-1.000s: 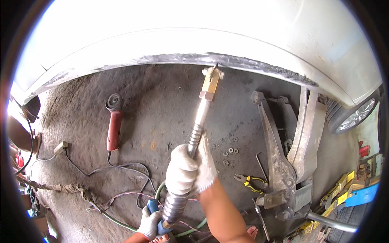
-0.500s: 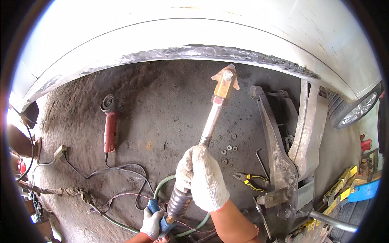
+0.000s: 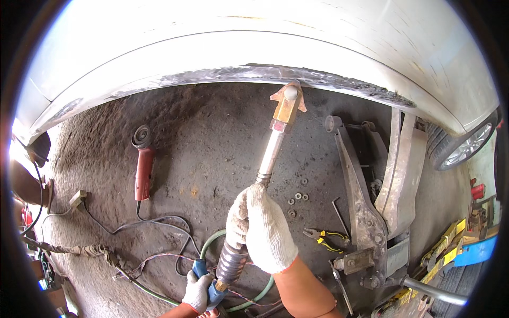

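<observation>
I hold a dent puller point(image 3: 231, 262) with a black ribbed section, a bare metal shaft and a blue handle point(image 3: 214, 294). My right hand point(image 3: 262, 228), in a white knit glove, is wrapped round it just above the ribbed section. Lower down, my left hand point(image 3: 198, 291), gloved too, grips the blue handle. The arrow-shaped copper-coloured tip point(image 3: 290, 98) points away from me. Its point overlaps the lower edge of a white car's sill point(image 3: 318, 77), where the paint is stripped to dark, rough metal. I cannot tell whether they touch.
A red angle grinder point(image 3: 143, 169) lies left on the concrete, its cord trailing. A green cable point(image 3: 265, 289) loops round the handle. Right are several nuts point(image 3: 298, 196), yellow-handled pliers point(image 3: 331, 241), a hex key point(image 3: 340, 214) and a metal floor jack point(image 3: 366, 206) near the wheel point(image 3: 466, 142).
The dent puller and my right hand have shifted slightly left. Its tip has come up against the sill's edge in view. Both hands keep their grip.
</observation>
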`<action>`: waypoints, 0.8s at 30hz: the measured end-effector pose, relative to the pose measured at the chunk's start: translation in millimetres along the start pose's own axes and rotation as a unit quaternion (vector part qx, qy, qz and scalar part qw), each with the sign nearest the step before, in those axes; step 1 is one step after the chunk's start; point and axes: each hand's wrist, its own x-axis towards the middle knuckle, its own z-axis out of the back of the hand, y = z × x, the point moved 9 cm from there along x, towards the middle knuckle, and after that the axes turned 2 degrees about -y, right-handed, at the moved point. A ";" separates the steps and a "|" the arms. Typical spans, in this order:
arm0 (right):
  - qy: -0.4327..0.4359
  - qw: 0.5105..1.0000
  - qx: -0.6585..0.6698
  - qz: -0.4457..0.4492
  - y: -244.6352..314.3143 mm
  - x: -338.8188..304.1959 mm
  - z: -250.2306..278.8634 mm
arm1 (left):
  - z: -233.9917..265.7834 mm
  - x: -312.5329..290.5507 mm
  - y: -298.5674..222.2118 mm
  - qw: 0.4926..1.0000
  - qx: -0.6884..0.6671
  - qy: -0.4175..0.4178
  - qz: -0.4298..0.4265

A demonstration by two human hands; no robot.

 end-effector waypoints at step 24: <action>0.090 0.978 -0.188 -0.001 -34.3 -20.1 1.3 | -22.3 -10.3 -7.0 0.993 -0.090 0.072 0.037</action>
